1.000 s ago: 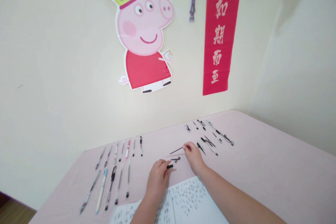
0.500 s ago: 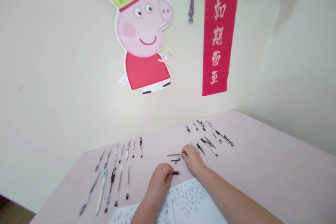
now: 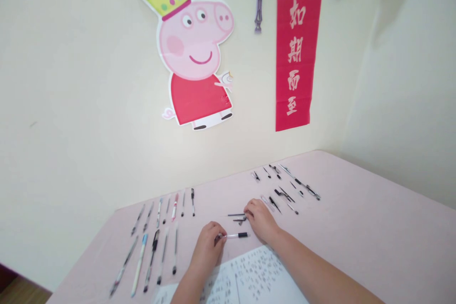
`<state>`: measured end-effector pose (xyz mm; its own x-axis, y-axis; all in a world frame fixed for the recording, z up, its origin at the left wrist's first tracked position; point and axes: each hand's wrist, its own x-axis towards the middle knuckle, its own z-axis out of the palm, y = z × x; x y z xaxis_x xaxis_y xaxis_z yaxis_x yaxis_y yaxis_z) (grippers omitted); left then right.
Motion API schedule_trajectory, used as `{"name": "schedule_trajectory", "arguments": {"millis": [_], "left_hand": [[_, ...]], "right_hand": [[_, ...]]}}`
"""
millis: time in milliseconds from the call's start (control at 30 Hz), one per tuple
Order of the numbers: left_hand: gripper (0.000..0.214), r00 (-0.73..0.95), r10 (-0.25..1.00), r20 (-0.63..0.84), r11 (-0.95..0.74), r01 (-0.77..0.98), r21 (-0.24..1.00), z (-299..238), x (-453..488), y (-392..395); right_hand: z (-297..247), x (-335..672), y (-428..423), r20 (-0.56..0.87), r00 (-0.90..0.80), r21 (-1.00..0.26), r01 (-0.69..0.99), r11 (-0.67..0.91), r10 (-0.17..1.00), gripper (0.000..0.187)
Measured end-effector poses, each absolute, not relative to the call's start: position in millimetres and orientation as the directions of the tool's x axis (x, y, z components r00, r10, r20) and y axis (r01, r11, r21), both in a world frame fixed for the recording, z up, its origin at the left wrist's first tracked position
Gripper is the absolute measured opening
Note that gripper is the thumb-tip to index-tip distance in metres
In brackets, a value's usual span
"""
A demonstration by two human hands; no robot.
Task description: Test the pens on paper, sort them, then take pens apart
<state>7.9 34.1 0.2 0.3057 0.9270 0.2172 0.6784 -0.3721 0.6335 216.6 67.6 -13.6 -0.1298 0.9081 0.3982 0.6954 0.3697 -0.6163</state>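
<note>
My left hand is curled, its fingertips pinching the clear end of a pen barrel with a black grip that lies on the pink table. My right hand rests just beyond it, fingers bent around a thin black refill that points left. A small dark pen part lies right under that refill. Both forearms reach in from the bottom edge over a sheet of written paper.
Two rows of whole pens lie to the left. Loose pen parts are scattered at the back right. A cartoon pig cutout and a red banner hang on the wall behind the table.
My right hand has lowered the thin refill from tilted-up to lying level near the table. My left hand has drawn back toward me with the pen barrel, which now shows its clear length.
</note>
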Motion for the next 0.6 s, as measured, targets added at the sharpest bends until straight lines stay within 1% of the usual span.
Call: {"name": "schedule_trajectory", "arguments": {"millis": [167,400,533,600], "left_hand": [[0.020,0.308,0.903,0.299,-0.429,0.658,0.619,-4.5,23.5,30.7],[0.019,0.289,0.897,0.334,-0.439,0.668,0.601,-8.5,32.9,28.2],[0.020,0.271,0.893,0.359,-0.442,0.677,0.589,-10.3,32.8,29.7],[0.021,0.250,0.897,0.364,-0.430,0.685,0.588,-10.8,32.2,30.7]], "right_hand": [[-16.9,217.2,70.0,0.397,-0.110,-0.616,0.704,0.353,0.911,0.019],[-17.6,218.2,71.2,0.424,-0.102,-0.622,0.689,0.371,0.900,0.019],[-11.2,217.6,68.5,0.461,-0.167,-0.638,0.620,0.457,0.871,0.015],[-9.1,217.9,67.5,0.453,-0.230,-0.642,0.586,0.494,0.861,0.018]]}}
